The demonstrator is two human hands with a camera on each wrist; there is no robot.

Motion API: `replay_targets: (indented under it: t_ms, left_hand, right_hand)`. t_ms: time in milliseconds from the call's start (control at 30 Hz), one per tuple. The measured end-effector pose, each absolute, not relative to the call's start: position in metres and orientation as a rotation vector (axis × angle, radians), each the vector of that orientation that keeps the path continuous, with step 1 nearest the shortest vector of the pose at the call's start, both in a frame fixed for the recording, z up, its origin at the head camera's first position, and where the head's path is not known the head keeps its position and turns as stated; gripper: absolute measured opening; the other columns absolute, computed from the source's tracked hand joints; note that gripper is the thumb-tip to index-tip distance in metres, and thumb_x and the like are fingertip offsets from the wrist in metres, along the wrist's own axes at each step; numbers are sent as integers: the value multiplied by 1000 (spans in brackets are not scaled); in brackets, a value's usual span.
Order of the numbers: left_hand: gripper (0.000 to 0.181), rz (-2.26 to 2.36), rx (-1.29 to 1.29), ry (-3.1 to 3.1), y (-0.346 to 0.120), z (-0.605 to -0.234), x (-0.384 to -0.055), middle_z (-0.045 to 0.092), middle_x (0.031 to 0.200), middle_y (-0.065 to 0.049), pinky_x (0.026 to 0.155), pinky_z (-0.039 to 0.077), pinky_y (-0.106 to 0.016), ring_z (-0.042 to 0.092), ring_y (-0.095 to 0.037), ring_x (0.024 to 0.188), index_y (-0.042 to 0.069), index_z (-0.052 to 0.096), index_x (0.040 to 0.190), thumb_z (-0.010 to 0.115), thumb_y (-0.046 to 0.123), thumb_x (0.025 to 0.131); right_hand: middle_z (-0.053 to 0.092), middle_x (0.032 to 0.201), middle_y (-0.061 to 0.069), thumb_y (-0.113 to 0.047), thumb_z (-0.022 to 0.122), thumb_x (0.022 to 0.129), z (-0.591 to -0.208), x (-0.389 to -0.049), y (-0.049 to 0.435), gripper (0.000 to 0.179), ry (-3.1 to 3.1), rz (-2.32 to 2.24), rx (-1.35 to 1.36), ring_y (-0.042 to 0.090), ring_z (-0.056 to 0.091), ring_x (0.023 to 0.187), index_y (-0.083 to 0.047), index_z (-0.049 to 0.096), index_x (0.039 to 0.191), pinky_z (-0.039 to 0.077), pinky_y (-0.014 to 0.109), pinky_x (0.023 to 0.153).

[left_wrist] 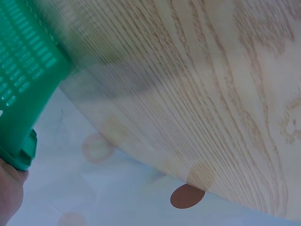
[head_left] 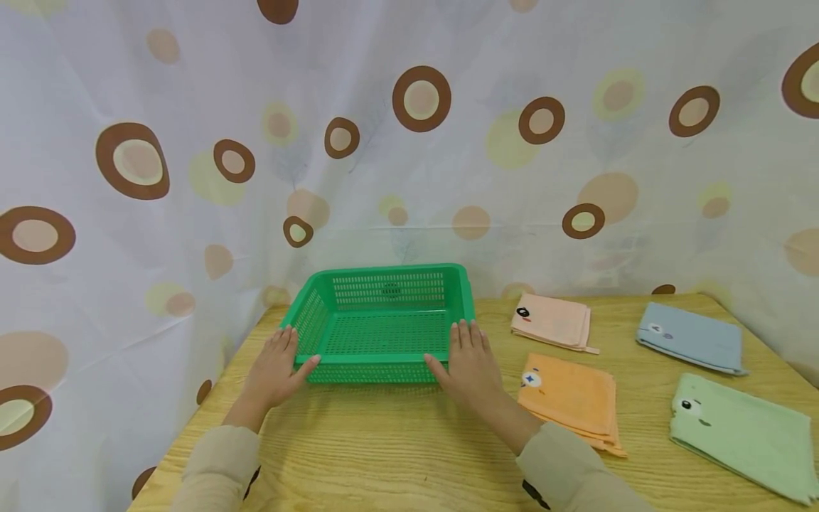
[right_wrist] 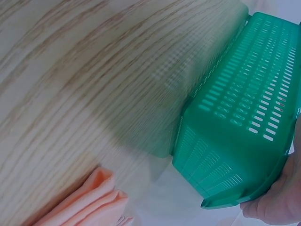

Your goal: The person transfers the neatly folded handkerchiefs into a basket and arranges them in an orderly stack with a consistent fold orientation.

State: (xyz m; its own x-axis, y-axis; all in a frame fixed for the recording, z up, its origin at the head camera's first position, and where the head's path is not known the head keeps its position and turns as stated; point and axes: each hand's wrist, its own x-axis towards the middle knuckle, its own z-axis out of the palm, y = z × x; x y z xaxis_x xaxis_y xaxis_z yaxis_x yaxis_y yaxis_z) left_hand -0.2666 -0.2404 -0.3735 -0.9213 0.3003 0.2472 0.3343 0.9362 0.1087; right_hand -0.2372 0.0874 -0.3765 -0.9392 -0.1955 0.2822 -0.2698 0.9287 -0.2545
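Observation:
A green perforated plastic basket (head_left: 377,359) sits on the wooden table, with nothing inside it. My left hand (head_left: 274,370) rests on its front left corner, fingers straight along the side rim and thumb out toward the front rim. At the front right corner, my right hand (head_left: 475,370) touches the rim in the same way. Each wrist view shows only part of the hand at the basket's edge. Just right of the right hand lies a folded orange towel (head_left: 572,398) with an embroidered face.
Further right lie a folded pink towel (head_left: 552,320), a blue towel (head_left: 694,338) and a green towel (head_left: 742,434) on the wooden table (head_left: 377,455). A white curtain (head_left: 358,64) with brown ring patterns hangs behind and to the left.

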Motion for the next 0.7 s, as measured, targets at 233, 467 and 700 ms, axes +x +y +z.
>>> replay_targets:
  t_ms: [233, 467, 700]
  left_hand:
    - [76, -225, -483, -2856, -237, -375, -268, 25, 145, -34, 113, 20, -55, 21, -47, 137, -18, 25, 138, 42, 43, 96]
    - [76, -219, -490, -2848, -235, -375, -268, 26, 144, -35, 113, 20, -55, 22, -47, 136, -19, 26, 137, 42, 43, 96]
    - [76, -228, -490, -2844, -232, -375, -268, 26, 145, -35, 113, 20, -54, 22, -47, 136, -19, 26, 137, 43, 43, 96]
  right_hand:
    - [28, 146, 29, -50, 39, 95, -376, -238, 91, 78, -2821, 413, 339, 42, 22, 139, 13, 29, 139, 21, 52, 114]
    - [29, 147, 28, -51, 38, 95, -377, -237, 92, 78, -2828, 394, 332, 42, 22, 139, 12, 29, 140, 21, 51, 114]
    - [29, 146, 29, -51, 38, 95, -377, -237, 95, 78, -2825, 392, 335, 42, 23, 138, 13, 28, 139, 21, 52, 114]
